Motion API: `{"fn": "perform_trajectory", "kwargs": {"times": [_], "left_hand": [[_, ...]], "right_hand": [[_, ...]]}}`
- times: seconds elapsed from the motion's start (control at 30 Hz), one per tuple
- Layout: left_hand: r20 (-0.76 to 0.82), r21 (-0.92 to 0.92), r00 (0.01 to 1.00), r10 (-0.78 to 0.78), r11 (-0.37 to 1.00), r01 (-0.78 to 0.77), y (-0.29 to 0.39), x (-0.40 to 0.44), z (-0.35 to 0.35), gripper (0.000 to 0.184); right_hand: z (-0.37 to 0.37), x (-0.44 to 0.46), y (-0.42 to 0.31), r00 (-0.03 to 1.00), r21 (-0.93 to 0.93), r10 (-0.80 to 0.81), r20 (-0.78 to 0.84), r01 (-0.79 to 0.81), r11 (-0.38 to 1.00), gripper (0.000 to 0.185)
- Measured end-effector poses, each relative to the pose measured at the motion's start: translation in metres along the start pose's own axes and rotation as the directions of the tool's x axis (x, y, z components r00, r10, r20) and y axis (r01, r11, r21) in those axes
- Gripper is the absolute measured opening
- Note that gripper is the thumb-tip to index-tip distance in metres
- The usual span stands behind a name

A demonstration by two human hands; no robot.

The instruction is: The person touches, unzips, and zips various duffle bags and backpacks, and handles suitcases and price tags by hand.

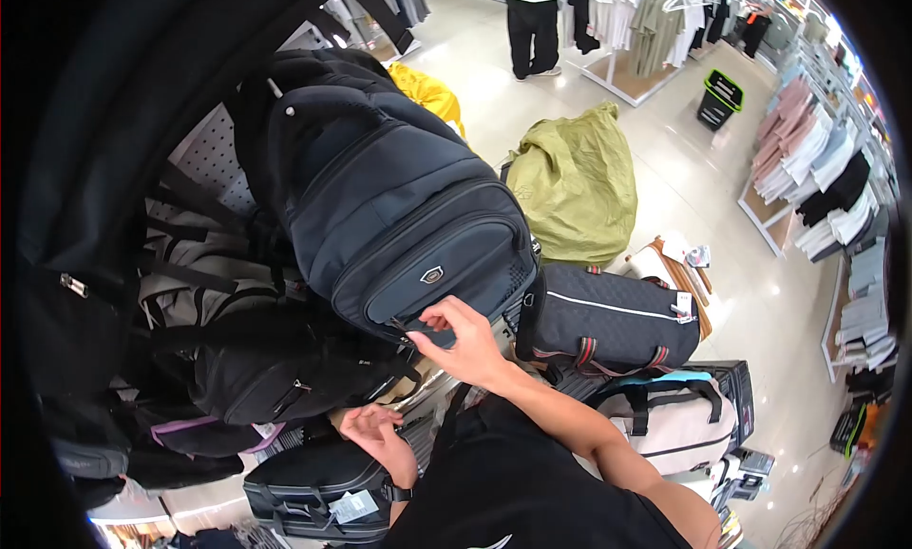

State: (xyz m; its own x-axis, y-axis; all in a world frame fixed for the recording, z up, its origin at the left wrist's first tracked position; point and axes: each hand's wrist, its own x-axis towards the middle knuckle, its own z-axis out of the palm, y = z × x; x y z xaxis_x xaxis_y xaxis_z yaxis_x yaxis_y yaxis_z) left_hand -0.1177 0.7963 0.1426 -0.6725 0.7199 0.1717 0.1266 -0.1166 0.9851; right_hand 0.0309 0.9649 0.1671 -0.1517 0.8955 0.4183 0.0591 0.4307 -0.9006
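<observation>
A dark blue backpack (408, 198) with a small shield badge stands in front of me. My right hand (456, 340) is at its lower front pocket, thumb and index finger pinched at the zipper pull (401, 325). Below and to the left, my left hand (378, 437) hangs free with curled fingers spread apart, near a black bag (313, 482) with a white tag. A black backpack (256, 369) lies left of both hands.
A dark duffel bag (617, 316) and a pale pink bag (674, 425) are at the right. Beyond are a green cover (575, 183), a yellow cover (427, 93), a black basket (719, 100), clothes racks and a standing person (532, 31).
</observation>
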Motion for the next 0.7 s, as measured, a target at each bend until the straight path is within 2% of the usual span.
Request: {"fn": "perform_trajectory", "kwargs": {"times": [0.03, 0.1, 0.23, 0.4, 0.53, 0.67, 0.7], "left_hand": [[0.000, -0.006, 0.999, -0.032, 0.999, 0.032, 0.004, 0.000, 0.005, 0.034], [-0.012, -0.008, 0.998, -0.059, 0.998, 0.059, 0.008, 0.003, 0.012, 0.034], [0.092, 0.037, 0.994, -0.064, 0.997, 0.061, 0.005, 0.018, 0.029, 0.033], [0.267, 0.025, 0.963, -0.030, 0.999, 0.024, 0.014, 0.042, 0.062, 0.040], [0.311, 0.038, 0.949, -0.050, 0.998, 0.040, 0.015, 0.057, 0.080, 0.041], [0.361, 0.130, 0.925, -0.116, 0.989, 0.073, 0.008, 0.059, 0.087, 0.034], [0.366, 0.155, 0.926, -0.093, 0.987, 0.038, 0.006, 0.057, 0.087, 0.032]], "right_hand": [[0.003, 0.003, 0.000, 1.000, 0.010, -0.003, 0.014, 0.003, 1.000, 0.025], [0.008, 0.007, 0.000, 0.998, -0.097, -0.032, 0.057, 0.038, 0.995, 0.024], [0.013, 0.005, 0.012, 0.995, -0.042, -0.055, 0.085, 0.059, 0.997, 0.020], [0.003, 0.001, 0.004, 0.996, 0.045, 0.007, 0.085, -0.010, 0.999, 0.015], [-0.004, -0.002, 0.002, 0.994, 0.147, 0.020, 0.111, -0.036, 0.988, 0.014], [-0.009, -0.003, 0.005, 0.990, 0.163, -0.008, 0.139, -0.015, 0.986, 0.013], [-0.009, -0.003, 0.006, 0.990, 0.159, -0.015, 0.139, -0.007, 0.987, 0.013]]}}
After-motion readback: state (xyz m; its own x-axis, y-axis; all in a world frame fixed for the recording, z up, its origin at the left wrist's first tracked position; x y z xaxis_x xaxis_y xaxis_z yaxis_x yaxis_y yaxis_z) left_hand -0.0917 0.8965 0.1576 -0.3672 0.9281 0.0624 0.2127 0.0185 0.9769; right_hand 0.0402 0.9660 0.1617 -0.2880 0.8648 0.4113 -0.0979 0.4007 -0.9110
